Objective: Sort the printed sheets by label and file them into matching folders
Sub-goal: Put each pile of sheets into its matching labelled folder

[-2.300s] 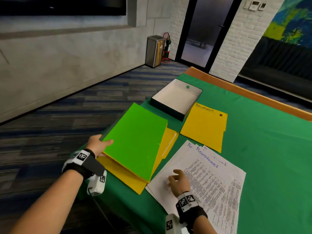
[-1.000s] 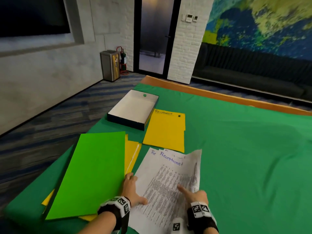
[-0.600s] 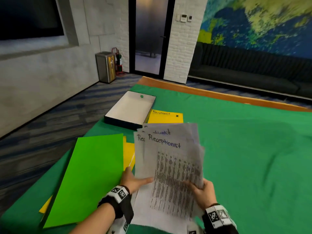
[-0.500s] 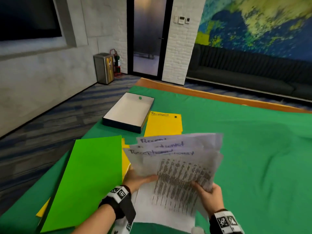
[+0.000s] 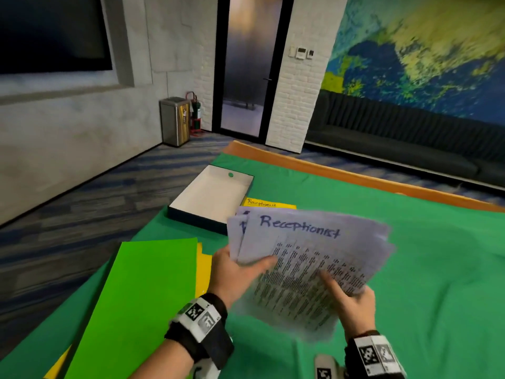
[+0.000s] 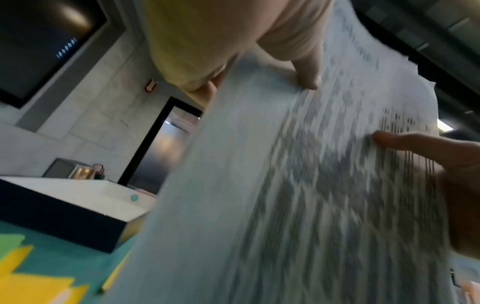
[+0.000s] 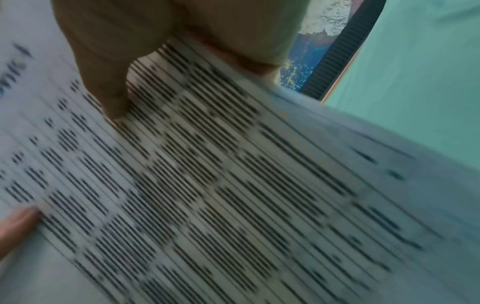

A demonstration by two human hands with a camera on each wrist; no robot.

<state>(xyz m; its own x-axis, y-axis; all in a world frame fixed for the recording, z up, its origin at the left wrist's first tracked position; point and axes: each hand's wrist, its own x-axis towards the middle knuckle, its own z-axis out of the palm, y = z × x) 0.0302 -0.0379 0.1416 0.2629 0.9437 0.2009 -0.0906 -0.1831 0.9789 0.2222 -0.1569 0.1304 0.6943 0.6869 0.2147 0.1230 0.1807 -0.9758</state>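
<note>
We hold the sheets (image 5: 308,263) lifted off the green worktop (image 5: 423,269), left hand (image 5: 235,272) and right hand (image 5: 352,299) each pinching them, thumbs on top; the other fingers are hidden beneath. At 12 o'clock, they hide most of the yellow folder (image 5: 270,203). The green folder (image 5: 142,305) lies at 9 o'clock. Wrist views blur the print.

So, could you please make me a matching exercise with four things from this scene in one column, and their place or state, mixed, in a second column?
Things:
1. printed sheets
2. green folder
3. box
4. yellow folder

Place or state:
A. open, at the table's left edge
B. labelled "Receptionist", mostly hidden behind the sheets
C. held up in both hands
D. lying closed on the cloth, over yellow folders

Pairs: 1-C, 2-D, 3-A, 4-B
</note>
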